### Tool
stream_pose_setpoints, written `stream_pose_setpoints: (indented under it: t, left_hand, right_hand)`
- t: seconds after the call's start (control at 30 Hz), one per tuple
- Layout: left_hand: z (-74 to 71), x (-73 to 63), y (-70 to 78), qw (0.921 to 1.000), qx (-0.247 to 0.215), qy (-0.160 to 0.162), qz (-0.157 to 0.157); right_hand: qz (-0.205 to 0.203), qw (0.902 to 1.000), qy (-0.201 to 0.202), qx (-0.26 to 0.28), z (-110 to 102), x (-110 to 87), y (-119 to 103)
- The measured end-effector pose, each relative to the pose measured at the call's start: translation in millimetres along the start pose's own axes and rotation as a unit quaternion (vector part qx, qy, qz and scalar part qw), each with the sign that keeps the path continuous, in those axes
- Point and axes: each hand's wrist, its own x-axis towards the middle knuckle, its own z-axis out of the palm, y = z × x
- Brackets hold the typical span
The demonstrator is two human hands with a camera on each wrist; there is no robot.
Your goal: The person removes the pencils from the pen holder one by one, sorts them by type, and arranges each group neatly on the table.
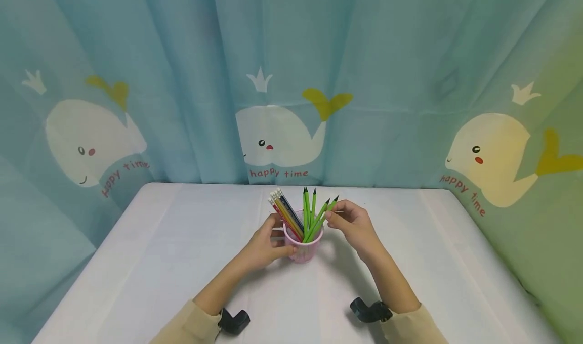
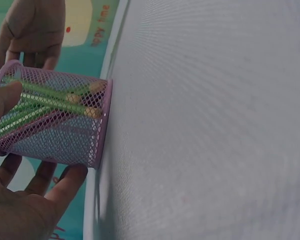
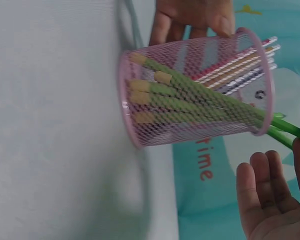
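Left hand [image 1: 266, 245] of yours wrapped round the pink mesh cup [image 1: 304, 250], right hand [image 1: 352, 225] pinching a green pencil [image 1: 324, 216] near its tip, striped pencils [image 1: 286, 213] beside

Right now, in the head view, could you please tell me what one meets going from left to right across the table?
Left hand → striped pencils → green pencils → right hand, with the pink mesh cup under the pencils.

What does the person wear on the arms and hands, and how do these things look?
Both hands, left hand and right hand, are bare: no gloves, and no rings can be made out. Each forearm ends in a beige long sleeve, pushed back from the wrist. A small black device sits at each wrist, beside the cuff.
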Motion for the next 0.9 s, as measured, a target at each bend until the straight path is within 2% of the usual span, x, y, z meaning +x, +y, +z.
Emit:
stream_pose_setpoints:
  t: [0.4,0.67,0.9]
  left_hand:
    - [-0.5,0.8,2.2,0.9999,-0.01,-0.008,0.0]
    - [0.0,1.8,-0.3,0.9999,-0.008,-0.013,0.005]
    - [-0.5,0.1,-2.6,0.9998,-0.008,-0.012,0.013]
  right_hand:
    - [-0.063,0.9958,0.02,0.063,-18,-5.7,-24]
    - [-0.08,0.987,0.058,0.127,-22,-13.3,-40]
    - [-0.08,0.9823,0.045,0.163,-30,-15.2,-43]
